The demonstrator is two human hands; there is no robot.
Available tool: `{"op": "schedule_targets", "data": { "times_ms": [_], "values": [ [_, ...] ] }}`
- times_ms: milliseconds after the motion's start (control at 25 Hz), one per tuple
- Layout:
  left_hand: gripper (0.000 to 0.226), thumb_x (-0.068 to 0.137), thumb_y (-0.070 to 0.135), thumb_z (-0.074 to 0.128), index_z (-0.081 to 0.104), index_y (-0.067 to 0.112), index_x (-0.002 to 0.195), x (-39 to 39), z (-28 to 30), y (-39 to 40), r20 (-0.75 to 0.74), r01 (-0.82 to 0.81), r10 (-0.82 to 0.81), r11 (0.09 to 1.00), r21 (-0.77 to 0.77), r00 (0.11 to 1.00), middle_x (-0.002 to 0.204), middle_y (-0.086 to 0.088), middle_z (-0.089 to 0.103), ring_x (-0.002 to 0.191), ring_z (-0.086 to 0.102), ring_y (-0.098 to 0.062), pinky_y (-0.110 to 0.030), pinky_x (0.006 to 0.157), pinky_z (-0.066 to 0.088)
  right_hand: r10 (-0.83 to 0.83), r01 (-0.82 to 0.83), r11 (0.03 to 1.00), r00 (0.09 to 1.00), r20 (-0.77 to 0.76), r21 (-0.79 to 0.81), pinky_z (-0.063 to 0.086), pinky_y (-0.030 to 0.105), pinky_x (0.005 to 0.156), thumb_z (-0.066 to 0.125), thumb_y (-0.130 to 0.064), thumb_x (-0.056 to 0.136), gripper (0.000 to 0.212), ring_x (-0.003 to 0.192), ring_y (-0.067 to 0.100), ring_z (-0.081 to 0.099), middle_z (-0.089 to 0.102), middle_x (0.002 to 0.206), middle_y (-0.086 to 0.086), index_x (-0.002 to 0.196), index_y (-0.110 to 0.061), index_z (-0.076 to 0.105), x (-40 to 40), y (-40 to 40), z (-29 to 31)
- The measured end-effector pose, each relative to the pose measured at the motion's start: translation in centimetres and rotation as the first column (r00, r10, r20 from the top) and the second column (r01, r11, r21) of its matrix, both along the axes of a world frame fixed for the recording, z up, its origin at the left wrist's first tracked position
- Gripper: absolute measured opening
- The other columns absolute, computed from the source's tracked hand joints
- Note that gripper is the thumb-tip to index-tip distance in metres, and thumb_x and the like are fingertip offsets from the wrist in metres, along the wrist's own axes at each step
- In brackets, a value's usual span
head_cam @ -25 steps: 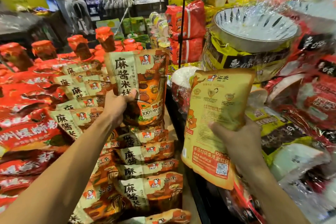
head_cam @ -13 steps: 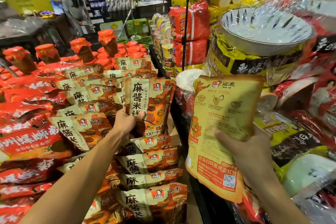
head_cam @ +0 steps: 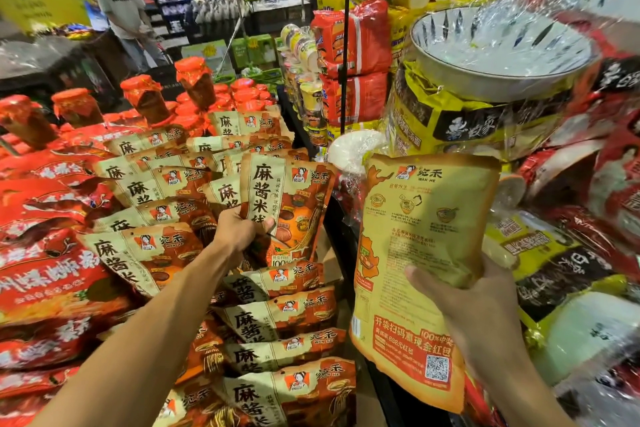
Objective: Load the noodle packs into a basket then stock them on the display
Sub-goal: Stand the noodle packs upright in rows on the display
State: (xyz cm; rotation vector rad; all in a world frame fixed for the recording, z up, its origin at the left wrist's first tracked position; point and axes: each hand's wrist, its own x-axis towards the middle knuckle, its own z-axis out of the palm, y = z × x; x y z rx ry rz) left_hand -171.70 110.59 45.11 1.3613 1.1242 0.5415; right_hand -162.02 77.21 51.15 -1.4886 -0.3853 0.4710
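Note:
My left hand (head_cam: 239, 231) grips a tan and orange noodle pack (head_cam: 289, 206) by its lower left corner and holds it upright, low among the rows of the same packs (head_cam: 277, 315) on the display. My right hand (head_cam: 474, 308) holds a second noodle pack (head_cam: 420, 246) from behind, its yellow back side with a QR code facing me, raised to the right of the display. No basket is in view.
Red packs (head_cam: 52, 274) and red-capped jars (head_cam: 145, 97) fill the left of the display. At the right stand wrapped bowl bundles (head_cam: 498, 52), red noodle multipacks (head_cam: 353, 35) and a black sign pole (head_cam: 344, 55). A person (head_cam: 117, 7) stands in the far aisle.
My left hand has lowered its pack from above the display down into the rows of packs. My right hand has kept its pack raised in about the same place.

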Motion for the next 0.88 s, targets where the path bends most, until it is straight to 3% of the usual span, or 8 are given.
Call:
{"op": "schedule_targets", "data": {
  "times_ms": [80,160,240,400,560,640,720,880],
  "values": [
    [0.018,0.083,-0.009,0.072,0.072,0.005,0.095,-0.2,-0.3,0.0,0.08,-0.049,0.051,0.998,-0.03,0.995,0.089,-0.009,0.077,0.082,0.072,-0.023,-0.035,0.074,0.057,-0.002,0.002,1.0,1.0,0.001,-0.005,0.059,0.021,0.06,0.081,-0.005,0.08,0.028,0.082,0.013,0.077,0.08,0.09,-0.007,0.104,-0.018,0.073,0.0,-0.1,0.0],
    [0.019,0.083,-0.007,0.074,0.072,0.009,0.093,-0.2,-0.2,0.4,0.124,-0.077,0.082,0.996,-0.044,0.989,0.088,-0.008,0.077,0.078,0.071,-0.021,-0.032,0.066,0.056,-0.013,0.013,1.0,1.0,0.004,-0.022,0.06,0.026,0.064,0.082,-0.006,0.08,0.028,0.081,0.012,0.077,0.08,0.089,-0.008,0.103,-0.019,0.074,-0.1,0.0,0.0],
    [0.018,0.081,-0.004,0.078,0.072,0.01,0.089,0.1,-0.4,0.9,0.069,-0.057,0.058,0.998,-0.013,0.996,0.089,-0.008,0.075,0.081,0.07,-0.024,-0.033,0.069,0.058,-0.02,0.02,0.999,1.0,0.0,-0.03,0.06,0.031,0.066,0.082,-0.007,0.08,0.027,0.08,0.013,0.077,0.08,0.088,-0.007,0.103,-0.018,0.074,-0.2,0.3,0.0],
    [0.015,0.078,-0.003,0.081,0.068,0.002,0.083,-0.1,-1.1,0.6,-0.089,0.06,-0.059,0.998,0.009,0.994,0.085,-0.014,0.071,0.078,0.065,-0.029,-0.045,0.082,0.06,-0.028,0.027,0.999,0.999,-0.038,-0.022,0.061,0.028,0.06,0.08,-0.004,0.081,0.025,0.078,0.016,0.078,0.08,0.087,-0.003,0.103,-0.015,0.074,-0.6,0.5,-0.2],
    [0.023,0.078,-0.014,0.074,0.065,0.005,0.087,-1.2,-0.6,0.5,-0.088,0.064,-0.061,0.998,0.029,0.994,0.088,-0.016,0.071,0.076,0.067,-0.029,-0.04,0.071,0.059,-0.043,0.042,0.999,0.998,-0.055,-0.032,0.06,0.036,0.066,0.081,-0.004,0.08,0.026,0.078,0.019,0.078,0.08,0.088,-0.003,0.102,-0.017,0.073,-0.9,0.6,-0.2],
    [0.033,0.077,-0.015,0.073,0.064,0.008,0.099,-1.1,0.3,0.6,-0.034,0.048,-0.045,0.997,0.064,0.998,0.094,-0.013,0.072,0.078,0.068,-0.026,-0.036,0.066,0.056,-0.038,0.037,0.999,0.997,-0.064,-0.025,0.06,0.031,0.06,0.081,-0.004,0.08,0.027,0.077,0.018,0.078,0.08,0.087,-0.004,0.101,-0.019,0.072,-0.9,0.7,0.0],
    [0.038,0.079,-0.003,0.079,0.063,0.01,0.111,-0.6,1.4,0.7,0.024,0.051,-0.054,0.995,0.09,0.998,0.099,-0.008,0.073,0.084,0.069,-0.024,-0.036,0.068,0.055,-0.037,0.036,0.999,0.997,-0.071,-0.014,0.059,0.022,0.054,0.081,-0.003,0.08,0.027,0.075,0.016,0.077,0.08,0.085,-0.006,0.098,-0.021,0.072,-1.0,0.8,0.1],
    [0.03,0.086,0.009,0.077,0.058,0.004,0.108,0.8,4.1,0.9,0.024,0.046,-0.05,0.987,0.155,0.998,0.094,-0.012,0.07,0.081,0.069,-0.028,-0.035,0.061,0.054,-0.039,0.038,0.999,0.997,-0.07,-0.012,0.057,0.018,0.051,0.081,0.0,0.078,0.028,0.073,0.011,0.076,0.079,0.08,-0.01,0.091,-0.023,0.071,-1.3,1.2,0.3]
  ]
}}
